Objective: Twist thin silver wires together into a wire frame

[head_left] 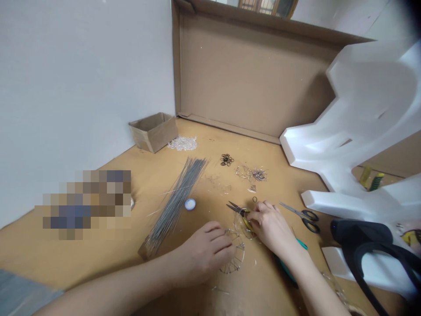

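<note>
My left hand (212, 250) is closed on the near left side of a round wire frame (242, 256), a thin ring with wire spokes crossing it. Its fingertips are partly hidden. My right hand (269, 224) has its fingers bent together over the yellow handles of dark-nosed pliers (236, 207). Thin looped wire (241, 230) lies around these fingertips, and what they pinch is hidden. Under my right wrist a teal handle (301, 244) sticks out; I cannot tell whether it belongs to the same pliers. A small dark ring (255, 199) lies just beyond the right fingers.
A bundle of straight grey wires (179, 202) lies left of a small blue-rimmed dish (190, 204). Behind are black rings (226, 159), tangled wire bits (259, 174), clear beads (184, 143) and a cardboard box (154, 134). Scissors (309, 219) and white foam (309, 145) stand right.
</note>
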{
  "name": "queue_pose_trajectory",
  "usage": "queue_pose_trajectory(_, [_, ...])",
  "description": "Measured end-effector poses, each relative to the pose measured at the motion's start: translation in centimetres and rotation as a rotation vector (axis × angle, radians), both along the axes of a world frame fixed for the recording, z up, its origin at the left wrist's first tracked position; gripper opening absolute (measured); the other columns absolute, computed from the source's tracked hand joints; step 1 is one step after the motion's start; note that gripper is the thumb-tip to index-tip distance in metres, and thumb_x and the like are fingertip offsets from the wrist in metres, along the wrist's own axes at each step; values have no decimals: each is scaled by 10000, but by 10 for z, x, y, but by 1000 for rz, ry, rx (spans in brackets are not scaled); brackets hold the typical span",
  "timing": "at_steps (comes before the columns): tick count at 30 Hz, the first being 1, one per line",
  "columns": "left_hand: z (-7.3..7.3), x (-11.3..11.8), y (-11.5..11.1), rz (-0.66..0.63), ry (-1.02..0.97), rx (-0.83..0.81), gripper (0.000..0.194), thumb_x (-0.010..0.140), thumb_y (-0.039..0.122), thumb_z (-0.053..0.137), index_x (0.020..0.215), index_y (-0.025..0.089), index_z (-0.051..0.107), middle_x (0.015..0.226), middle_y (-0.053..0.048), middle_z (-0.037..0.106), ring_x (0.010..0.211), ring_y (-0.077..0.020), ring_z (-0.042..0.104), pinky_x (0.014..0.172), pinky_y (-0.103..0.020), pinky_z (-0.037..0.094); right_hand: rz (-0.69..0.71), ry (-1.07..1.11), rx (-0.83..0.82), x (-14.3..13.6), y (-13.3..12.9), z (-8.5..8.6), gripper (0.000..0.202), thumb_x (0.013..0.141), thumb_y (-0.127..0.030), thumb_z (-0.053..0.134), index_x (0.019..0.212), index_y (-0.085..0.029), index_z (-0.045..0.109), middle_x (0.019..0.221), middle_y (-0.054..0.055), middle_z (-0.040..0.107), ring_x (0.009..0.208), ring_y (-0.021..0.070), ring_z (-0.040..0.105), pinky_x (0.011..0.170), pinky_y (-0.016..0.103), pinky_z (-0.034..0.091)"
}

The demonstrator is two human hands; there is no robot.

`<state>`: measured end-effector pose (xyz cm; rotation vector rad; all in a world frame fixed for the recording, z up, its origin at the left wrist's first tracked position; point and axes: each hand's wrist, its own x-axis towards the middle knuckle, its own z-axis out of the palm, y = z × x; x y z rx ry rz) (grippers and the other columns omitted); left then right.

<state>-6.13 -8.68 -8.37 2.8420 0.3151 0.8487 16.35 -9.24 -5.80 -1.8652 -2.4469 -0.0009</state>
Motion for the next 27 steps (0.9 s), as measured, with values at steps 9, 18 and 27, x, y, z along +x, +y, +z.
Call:
queue_pose_trajectory(9, [3,1,1,2,49,26,155,841,83,379,860,144,520,718,-23,564,672,-134,451,774,-310,348,-21,217,-55,7,3,3,181,812,-169,516,802,-221,689,790,52,625,801,190,565,719,293,424])
queue_pose_trajectory(18, [1,2,2,-8,96,33,155,825,52,386,824,137,516,727,-27,562,665,-141,437,732,-305,327,-134,382,-147,6,1,14,169,802,-270,511,755,-212,663,734,32,640,627,154,577,592,254,423])
queue_pose_trajectory(27, [-1,2,3,-5,128,32,174,811,49,392,872,136,531,732,-26,567,674,-150,431,738,-313,327,-162,447,-148,5,-3,16,180,793,-322,515,757,-213,653,686,17,642,587,150,560,550,241,394])
